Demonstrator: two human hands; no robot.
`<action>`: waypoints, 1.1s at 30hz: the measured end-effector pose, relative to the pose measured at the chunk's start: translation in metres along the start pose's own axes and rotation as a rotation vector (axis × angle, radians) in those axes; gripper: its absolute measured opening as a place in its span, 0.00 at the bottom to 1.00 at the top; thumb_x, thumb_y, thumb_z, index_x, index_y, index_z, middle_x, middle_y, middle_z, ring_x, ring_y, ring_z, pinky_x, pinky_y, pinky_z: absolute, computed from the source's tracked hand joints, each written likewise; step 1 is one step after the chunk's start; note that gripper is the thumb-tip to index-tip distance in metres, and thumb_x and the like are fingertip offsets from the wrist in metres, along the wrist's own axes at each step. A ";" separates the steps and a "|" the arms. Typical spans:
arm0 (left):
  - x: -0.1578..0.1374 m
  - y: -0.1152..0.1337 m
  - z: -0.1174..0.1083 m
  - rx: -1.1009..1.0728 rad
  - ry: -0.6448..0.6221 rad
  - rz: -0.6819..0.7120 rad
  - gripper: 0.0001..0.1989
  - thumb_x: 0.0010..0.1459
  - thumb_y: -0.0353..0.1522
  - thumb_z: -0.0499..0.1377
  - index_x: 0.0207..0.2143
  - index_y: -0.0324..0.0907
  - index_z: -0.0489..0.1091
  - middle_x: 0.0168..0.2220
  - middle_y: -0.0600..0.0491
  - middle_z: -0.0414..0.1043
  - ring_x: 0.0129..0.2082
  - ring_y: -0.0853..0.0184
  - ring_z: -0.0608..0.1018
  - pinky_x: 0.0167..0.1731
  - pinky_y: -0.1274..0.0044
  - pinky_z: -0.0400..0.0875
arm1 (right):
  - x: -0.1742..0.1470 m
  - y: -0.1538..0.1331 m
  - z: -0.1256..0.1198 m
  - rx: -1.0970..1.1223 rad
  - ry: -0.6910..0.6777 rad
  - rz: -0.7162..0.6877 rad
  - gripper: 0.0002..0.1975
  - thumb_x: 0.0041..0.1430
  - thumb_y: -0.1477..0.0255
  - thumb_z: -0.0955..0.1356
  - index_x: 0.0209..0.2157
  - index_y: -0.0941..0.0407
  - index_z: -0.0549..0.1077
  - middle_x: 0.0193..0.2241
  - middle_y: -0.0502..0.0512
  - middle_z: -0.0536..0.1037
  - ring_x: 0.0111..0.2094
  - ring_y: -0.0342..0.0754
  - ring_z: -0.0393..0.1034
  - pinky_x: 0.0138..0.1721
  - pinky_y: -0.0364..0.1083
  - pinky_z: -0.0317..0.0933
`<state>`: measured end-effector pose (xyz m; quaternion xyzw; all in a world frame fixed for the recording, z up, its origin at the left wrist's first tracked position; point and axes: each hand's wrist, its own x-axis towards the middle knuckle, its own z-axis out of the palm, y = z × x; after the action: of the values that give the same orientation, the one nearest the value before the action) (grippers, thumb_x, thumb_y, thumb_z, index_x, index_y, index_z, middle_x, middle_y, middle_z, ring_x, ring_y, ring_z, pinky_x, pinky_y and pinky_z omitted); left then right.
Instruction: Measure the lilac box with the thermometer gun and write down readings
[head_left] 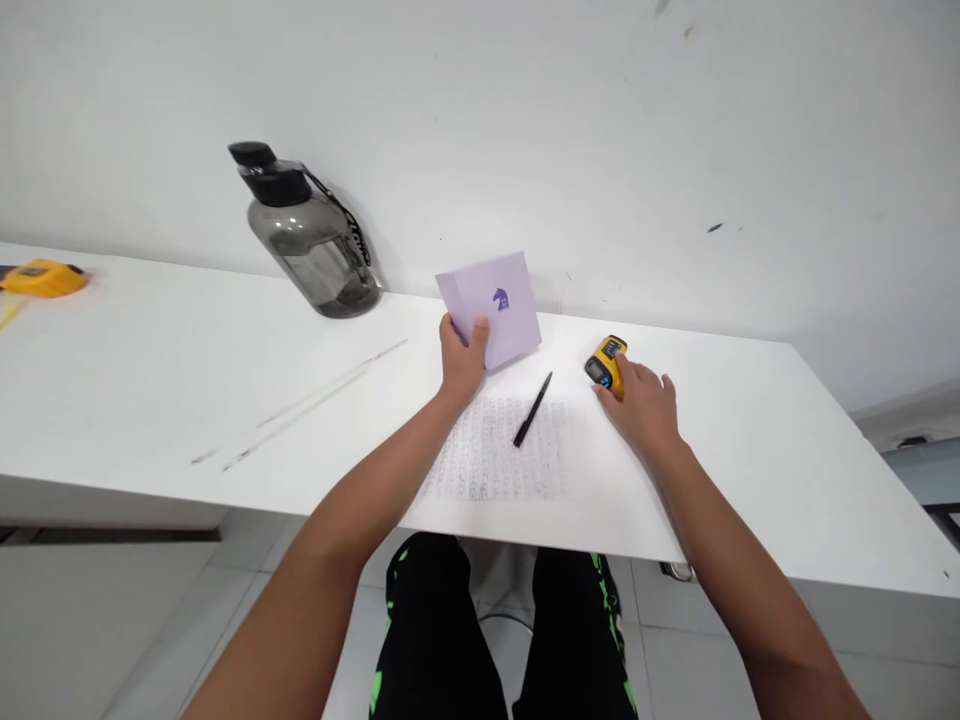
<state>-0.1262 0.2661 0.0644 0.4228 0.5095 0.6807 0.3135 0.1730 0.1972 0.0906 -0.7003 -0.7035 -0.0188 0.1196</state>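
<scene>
near the middle of the white desk (712, 450), take the black pen (533, 409) as the centre of your clock. at eleven o'clock is the lilac card (499, 310), raised and tilted, a dark purple horse-head print facing you. your left hand (463, 358) grasps its lower left part, thumb pressed on the front and fingers behind; whether its bottom edge touches the desk, you cannot tell.

at two o'clock sits the yellow-and-black device (604, 362), with a small display and blue buttons. your right hand (646, 405) grasps it from the right, thumb at the near end and index finger along the side.

the pen lies slanted, tip toward one o'clock and past the far edge of the written sheet (487, 460), which spreads under it toward seven o'clock. your left wrist is just beside that sheet.

farther out at ten o'clock, a grey see-through bottle (315, 245) with a black cap stands by the wall (525, 130). well apart, toward nine o'clock, a yellow tool (46, 279) lies at the edge of view. your black trousers (442, 640) show at six o'clock.
</scene>
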 end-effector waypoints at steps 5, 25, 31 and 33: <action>-0.001 0.000 0.000 0.007 0.017 0.012 0.46 0.54 0.75 0.63 0.55 0.49 0.69 0.59 0.41 0.78 0.64 0.45 0.80 0.70 0.50 0.74 | 0.002 -0.004 -0.005 -0.049 -0.086 -0.003 0.34 0.80 0.60 0.61 0.78 0.63 0.63 0.68 0.78 0.78 0.57 0.67 0.81 0.58 0.61 0.71; 0.007 -0.009 0.002 -0.046 0.022 0.005 0.45 0.50 0.73 0.69 0.53 0.51 0.66 0.56 0.43 0.75 0.64 0.46 0.80 0.66 0.51 0.79 | 0.008 -0.007 -0.007 0.784 0.186 0.268 0.34 0.73 0.40 0.64 0.65 0.50 0.74 0.52 0.64 0.84 0.48 0.61 0.82 0.48 0.59 0.78; 0.000 -0.004 -0.001 0.001 -0.054 0.059 0.50 0.44 0.72 0.74 0.54 0.51 0.63 0.59 0.42 0.74 0.62 0.47 0.80 0.63 0.52 0.80 | -0.001 -0.034 -0.005 1.391 0.048 0.345 0.35 0.55 0.34 0.76 0.45 0.50 0.74 0.41 0.54 0.82 0.30 0.47 0.75 0.25 0.46 0.72; -0.003 -0.003 -0.003 0.053 -0.071 0.080 0.50 0.43 0.71 0.75 0.55 0.51 0.62 0.59 0.42 0.73 0.62 0.47 0.80 0.62 0.52 0.79 | -0.006 -0.042 -0.003 1.409 0.108 0.264 0.34 0.50 0.44 0.82 0.49 0.48 0.73 0.43 0.53 0.83 0.32 0.46 0.76 0.27 0.46 0.73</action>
<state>-0.1270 0.2632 0.0603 0.4750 0.4987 0.6634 0.2927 0.1319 0.1902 0.0980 -0.5340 -0.4512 0.4197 0.5789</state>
